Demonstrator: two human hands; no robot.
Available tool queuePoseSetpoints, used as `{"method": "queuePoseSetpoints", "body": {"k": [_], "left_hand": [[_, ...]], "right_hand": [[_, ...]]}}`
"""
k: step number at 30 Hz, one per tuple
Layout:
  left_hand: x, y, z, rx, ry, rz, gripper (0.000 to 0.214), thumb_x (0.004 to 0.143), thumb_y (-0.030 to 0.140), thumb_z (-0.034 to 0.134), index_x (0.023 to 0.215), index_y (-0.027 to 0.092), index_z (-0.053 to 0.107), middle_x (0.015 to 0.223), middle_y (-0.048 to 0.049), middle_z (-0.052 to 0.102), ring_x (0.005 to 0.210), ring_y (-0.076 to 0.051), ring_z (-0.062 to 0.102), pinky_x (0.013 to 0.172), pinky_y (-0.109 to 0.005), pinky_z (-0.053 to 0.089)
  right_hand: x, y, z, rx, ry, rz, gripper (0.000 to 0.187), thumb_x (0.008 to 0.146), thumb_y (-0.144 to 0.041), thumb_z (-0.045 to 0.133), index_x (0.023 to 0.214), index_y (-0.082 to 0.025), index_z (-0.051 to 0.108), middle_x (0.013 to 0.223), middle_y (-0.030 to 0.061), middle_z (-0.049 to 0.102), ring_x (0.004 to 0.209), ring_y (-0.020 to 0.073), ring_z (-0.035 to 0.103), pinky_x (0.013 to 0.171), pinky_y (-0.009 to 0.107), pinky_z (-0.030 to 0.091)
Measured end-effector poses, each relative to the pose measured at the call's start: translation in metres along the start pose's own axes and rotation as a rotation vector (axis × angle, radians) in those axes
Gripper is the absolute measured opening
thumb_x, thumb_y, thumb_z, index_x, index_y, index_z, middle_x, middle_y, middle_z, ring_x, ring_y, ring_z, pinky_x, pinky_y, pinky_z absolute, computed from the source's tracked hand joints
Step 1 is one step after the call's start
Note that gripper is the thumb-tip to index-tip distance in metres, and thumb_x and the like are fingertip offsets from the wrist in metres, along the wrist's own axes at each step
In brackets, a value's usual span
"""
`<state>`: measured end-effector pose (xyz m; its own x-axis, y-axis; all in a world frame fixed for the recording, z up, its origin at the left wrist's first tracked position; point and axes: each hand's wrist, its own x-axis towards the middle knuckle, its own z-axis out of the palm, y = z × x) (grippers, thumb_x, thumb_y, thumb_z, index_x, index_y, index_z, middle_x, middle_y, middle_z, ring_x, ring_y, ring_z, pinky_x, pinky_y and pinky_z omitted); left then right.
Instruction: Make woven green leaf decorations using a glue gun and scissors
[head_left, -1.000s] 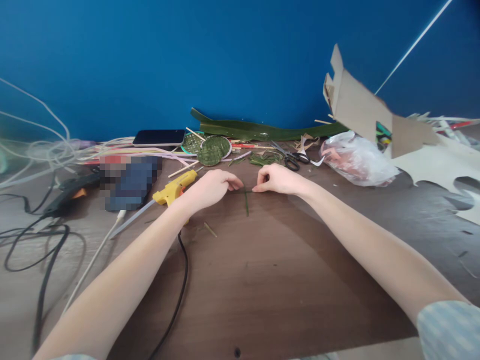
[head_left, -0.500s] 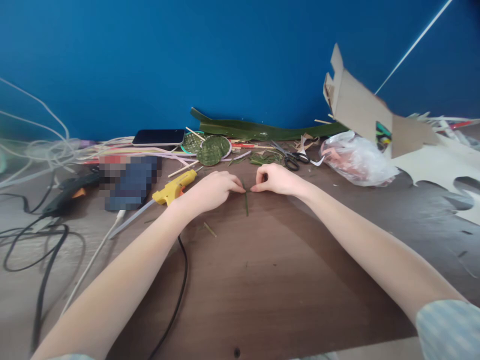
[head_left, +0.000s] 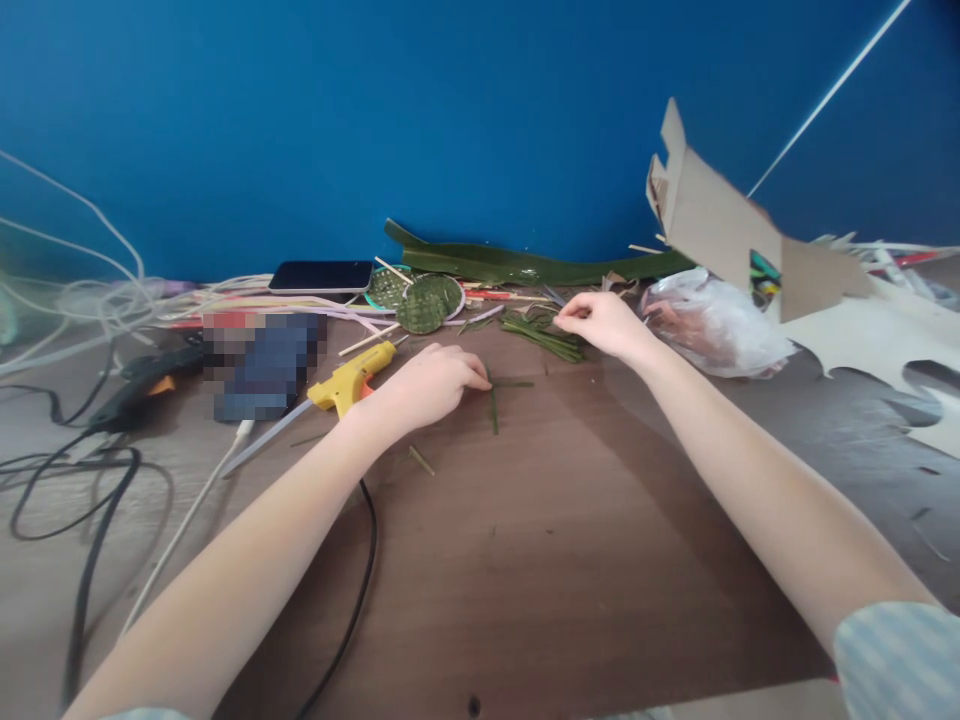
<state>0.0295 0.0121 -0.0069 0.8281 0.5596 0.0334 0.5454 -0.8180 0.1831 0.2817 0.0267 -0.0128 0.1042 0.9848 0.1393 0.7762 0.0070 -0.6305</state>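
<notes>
Well back from the table's point(head_left: 525, 560) near edge, two green strips point(head_left: 493, 412) already lie crossed, the left hand's point(head_left: 435, 385) fingertips at the joint; whether they pinch or only press, I can't tell. Beyond, the right hand's point(head_left: 609, 323) thumb and finger nearly meet beside a bundle of strips point(head_left: 544, 338), apparently yet unlaid; anything between them is too fine to make out. Two seemingly finished woven discs point(head_left: 429, 304) sit toward the far edge.

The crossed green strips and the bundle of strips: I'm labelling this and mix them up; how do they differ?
The crossed strips lie roughly at right angles; the bundle has strips mostly side by side. The crossed strips are at the left hand; the bundle is by the right hand. Both are green, on the table.
</notes>
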Motion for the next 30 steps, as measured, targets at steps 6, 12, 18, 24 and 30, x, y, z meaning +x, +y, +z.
{"method": "queuePoseSetpoints", "body": {"k": [6,12,18,24,30], "left_hand": [[0.000,-0.001,0.002,-0.038,-0.004,-0.014,0.050,0.068,-0.001,0.034,0.096,0.020,0.069,0.106,-0.0014,0.066,0.100,-0.018,0.057,0.089,-0.034,0.038],[0.001,-0.001,0.003,-0.040,0.006,-0.027,0.051,0.067,-0.001,0.032,0.096,0.020,0.069,0.107,-0.0010,0.066,0.100,-0.018,0.056,0.090,-0.034,0.038],[0.000,-0.002,0.004,-0.050,0.020,-0.019,0.050,0.066,0.000,0.033,0.095,0.019,0.069,0.106,-0.0010,0.066,0.099,-0.018,0.057,0.090,-0.034,0.039],[0.001,-0.002,0.004,-0.066,0.014,-0.019,0.050,0.066,-0.001,0.034,0.093,0.020,0.070,0.106,-0.0025,0.066,0.098,-0.018,0.057,0.089,-0.035,0.039],[0.001,-0.003,0.003,-0.053,-0.015,-0.031,0.050,0.068,-0.001,0.035,0.095,0.022,0.070,0.107,-0.0014,0.065,0.099,-0.018,0.056,0.089,-0.034,0.039]], "right_hand": [[-0.001,0.006,0.004,-0.150,-0.098,0.024,0.011,0.068,-0.028,0.065,0.070,-0.017,0.064,0.070,0.0025,0.063,0.061,0.0141,0.054,0.058,0.027,0.038],[0.000,0.006,0.005,-0.152,-0.114,0.025,0.007,0.070,-0.024,0.062,0.070,-0.016,0.062,0.071,0.0030,0.063,0.063,0.0145,0.055,0.060,0.027,0.039],[0.005,0.011,0.003,-0.046,-0.074,0.037,0.008,0.070,-0.023,0.061,0.071,-0.015,0.062,0.072,0.0049,0.064,0.067,0.0160,0.057,0.064,0.029,0.042],[0.008,0.013,0.002,-0.013,-0.012,0.045,0.007,0.068,-0.020,0.060,0.072,-0.015,0.063,0.072,0.0055,0.065,0.070,0.0181,0.059,0.067,0.031,0.043],[0.004,0.007,-0.003,0.001,0.114,0.040,0.004,0.068,-0.020,0.060,0.066,-0.016,0.061,0.072,0.0059,0.065,0.071,0.0189,0.060,0.070,0.032,0.044]]}}
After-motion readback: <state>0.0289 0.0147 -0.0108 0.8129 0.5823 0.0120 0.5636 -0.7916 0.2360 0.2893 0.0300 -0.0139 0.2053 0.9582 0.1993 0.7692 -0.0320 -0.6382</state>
